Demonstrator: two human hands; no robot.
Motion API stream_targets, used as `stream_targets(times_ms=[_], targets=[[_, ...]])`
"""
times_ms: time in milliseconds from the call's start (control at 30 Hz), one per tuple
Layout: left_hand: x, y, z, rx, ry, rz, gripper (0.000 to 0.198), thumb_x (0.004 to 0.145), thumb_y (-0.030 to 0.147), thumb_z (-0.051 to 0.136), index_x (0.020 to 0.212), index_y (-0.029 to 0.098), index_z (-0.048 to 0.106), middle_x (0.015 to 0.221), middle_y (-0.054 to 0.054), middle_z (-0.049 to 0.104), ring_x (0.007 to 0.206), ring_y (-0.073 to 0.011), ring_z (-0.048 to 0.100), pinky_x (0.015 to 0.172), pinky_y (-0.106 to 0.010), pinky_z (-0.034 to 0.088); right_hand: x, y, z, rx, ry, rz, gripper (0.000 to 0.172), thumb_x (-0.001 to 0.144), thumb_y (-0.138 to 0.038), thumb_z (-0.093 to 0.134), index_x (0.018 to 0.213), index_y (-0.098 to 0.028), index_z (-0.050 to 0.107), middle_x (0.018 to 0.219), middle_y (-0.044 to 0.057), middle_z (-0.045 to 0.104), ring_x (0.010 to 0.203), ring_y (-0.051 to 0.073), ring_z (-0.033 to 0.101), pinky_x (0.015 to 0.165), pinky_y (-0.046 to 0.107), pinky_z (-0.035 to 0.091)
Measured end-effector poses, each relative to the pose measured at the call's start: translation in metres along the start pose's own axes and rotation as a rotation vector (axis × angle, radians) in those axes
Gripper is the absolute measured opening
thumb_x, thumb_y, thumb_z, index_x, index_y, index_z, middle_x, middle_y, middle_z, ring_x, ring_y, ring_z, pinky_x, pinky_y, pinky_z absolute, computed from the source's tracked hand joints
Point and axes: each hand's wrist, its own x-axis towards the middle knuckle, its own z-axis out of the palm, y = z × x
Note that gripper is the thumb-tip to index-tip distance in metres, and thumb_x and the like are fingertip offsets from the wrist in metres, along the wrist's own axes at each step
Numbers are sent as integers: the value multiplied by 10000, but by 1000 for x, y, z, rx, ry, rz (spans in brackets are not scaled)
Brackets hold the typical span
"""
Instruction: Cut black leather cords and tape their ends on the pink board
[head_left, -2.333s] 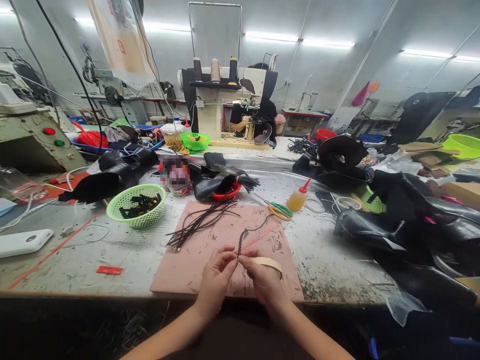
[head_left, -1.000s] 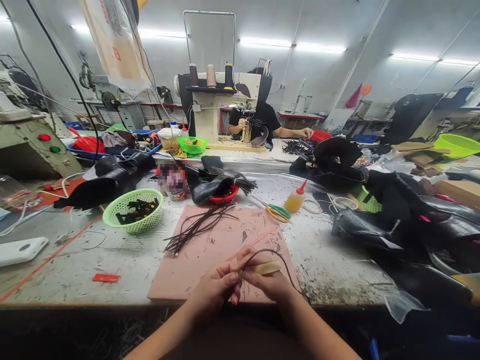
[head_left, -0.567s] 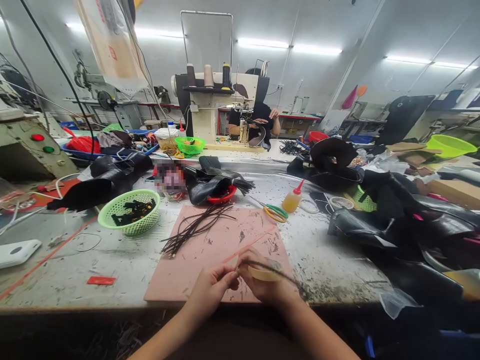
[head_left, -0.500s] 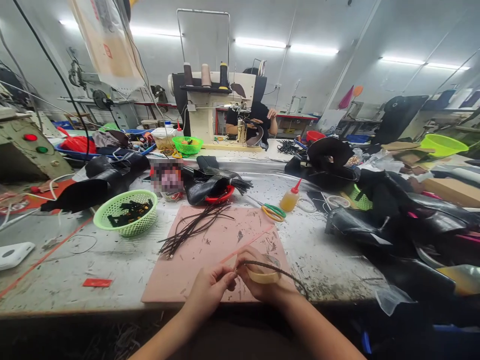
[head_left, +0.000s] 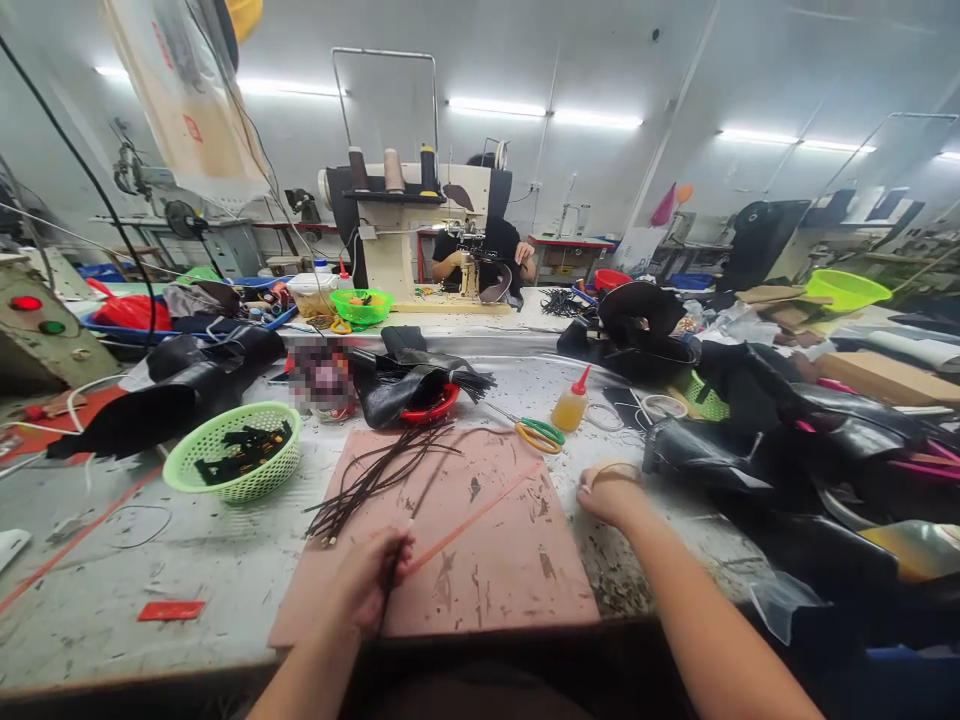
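Note:
My left hand (head_left: 371, 575) is closed around a thin dark cord (head_left: 389, 590) above the pink board (head_left: 495, 560). A bundle of dark cords (head_left: 367, 480) lies on the board just beyond it. Off the board's right edge, my right hand (head_left: 611, 495) is closed, with a tan ring like a roll of tape (head_left: 621, 467) about it. The fingers on its far side are partly hidden. Green-and-orange-handled scissors (head_left: 541, 434) and a red-tipped glue bottle (head_left: 570, 402) stand beyond this hand.
At the left is a light green basket (head_left: 281, 465) with small black pieces. Black leather boot parts (head_left: 697, 455) crowd the right side. A red bowl (head_left: 429, 408) has black leather over it. Behind stands a sewing machine (head_left: 386, 245), with a person working there.
My hands have parted. The left has moved left with a cord in it; the right has swung right, off the board, carrying the tan ring. The view has shifted slightly.

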Motion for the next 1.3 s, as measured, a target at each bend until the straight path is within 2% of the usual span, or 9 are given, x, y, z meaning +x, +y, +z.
stream_targets(times_ms=[167,300,433,633,767,867,967,1067,1300], targets=[[5,20,-46,-9,170,106,200,439,267,680,521,116,578,363,63,463,320,-18,347,328,-117,248,1,28,-7,-20,-101,208,481,804,-472,388,822,-79,666,895,213,646,854,320,599,676,376,427],[-1,19,-72,83,264,148,255,405,308,692,537,112,595,368,70,453,324,-26,339,343,-135,231,19,16,-21,46,-6,316,602,846,-505,234,917,-65,638,951,241,619,902,341,587,680,412,430],[-5,15,-75,155,262,177,259,417,320,681,558,124,588,382,80,452,336,-33,348,365,-147,227,59,-22,-20,116,19,119,372,832,-246,358,1133,-118,536,1117,160,581,1019,233,547,763,287,410],[-11,11,-75,132,252,212,247,441,325,686,558,147,560,435,56,513,381,-58,417,388,-165,268,88,-51,-16,129,-70,-5,517,756,-218,485,1256,-102,421,994,151,638,858,239,609,688,282,427],[-13,11,-76,113,253,223,232,460,332,678,528,146,557,430,47,513,377,-62,421,379,-167,258,65,-64,-22,148,-39,-47,565,789,-301,449,1320,-149,329,962,133,639,844,260,603,683,317,429],[-15,13,-76,88,229,226,221,471,329,668,522,142,560,424,46,505,370,-61,417,374,-169,248,26,-95,-21,334,-57,-288,526,767,-273,456,1284,-203,386,892,72,650,813,231,599,689,297,434],[-16,16,-76,58,205,234,205,489,318,651,533,135,568,434,46,499,369,-53,408,374,-167,237,-17,-135,-18,526,-266,-635,451,743,-358,506,1171,-216,491,803,28,642,735,209,589,666,293,437],[-18,18,-76,31,196,248,189,509,302,631,560,129,573,447,49,496,371,-44,401,379,-161,229,-46,-169,-18,585,-443,-784,352,770,-433,487,1056,-239,557,826,31,645,744,207,583,653,291,422],[-21,18,-75,3,192,270,160,502,278,614,548,144,540,444,38,513,370,-53,409,375,-169,224,-52,-200,-10,766,-506,-894,352,790,-462,467,1030,-226,571,793,17,627,725,180,561,650,277,422]])
